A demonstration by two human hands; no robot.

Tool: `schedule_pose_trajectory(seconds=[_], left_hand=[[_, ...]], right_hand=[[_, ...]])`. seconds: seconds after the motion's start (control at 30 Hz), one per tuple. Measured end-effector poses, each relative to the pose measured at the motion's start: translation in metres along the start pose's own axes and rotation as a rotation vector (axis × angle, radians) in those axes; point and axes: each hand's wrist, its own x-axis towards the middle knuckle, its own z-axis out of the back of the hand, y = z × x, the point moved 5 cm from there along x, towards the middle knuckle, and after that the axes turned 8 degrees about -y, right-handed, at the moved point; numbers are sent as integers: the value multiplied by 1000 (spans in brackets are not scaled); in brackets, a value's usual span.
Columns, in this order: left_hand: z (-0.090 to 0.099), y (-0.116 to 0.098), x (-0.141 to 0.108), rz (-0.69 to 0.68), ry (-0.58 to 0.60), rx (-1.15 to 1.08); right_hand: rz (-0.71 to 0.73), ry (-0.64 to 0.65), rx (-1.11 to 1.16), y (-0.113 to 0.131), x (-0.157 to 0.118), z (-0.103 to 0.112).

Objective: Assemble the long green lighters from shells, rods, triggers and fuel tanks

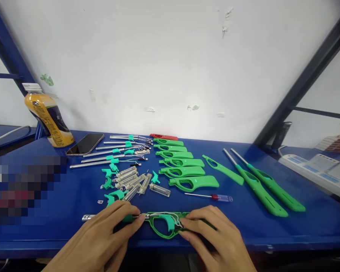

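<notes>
While a green shell (pixel 158 233) is lying crosswise, left hand (pixel 109 230) and right hand (pixel 215 230) are pinching it either side of its trigger (pixel 169 222).

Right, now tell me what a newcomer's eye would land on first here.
Probably the column of bright green handle shells mid-table, with a lone red shell at its wall end. Next, the yellow drink bottle at the back left. Then, at the near edge, the left hand and right hand on an open green shell.
</notes>
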Motion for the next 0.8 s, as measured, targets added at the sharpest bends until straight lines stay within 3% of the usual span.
schedule_pose_trajectory(seconds=[0.3, 0.57, 0.7, 0.8], left_hand=[[4, -6, 6, 51, -67, -64], [4, -2, 5, 75, -105, -53], [14, 13, 20, 126, -70, -30], [19, 38, 36, 240, 6, 30]], right_hand=[[-57, 89, 3, -8, -9, -4], [-29, 15, 37, -6, -7, 3], [10, -33, -8, -1, 9, 8], [76, -37, -30, 8, 35, 4]])
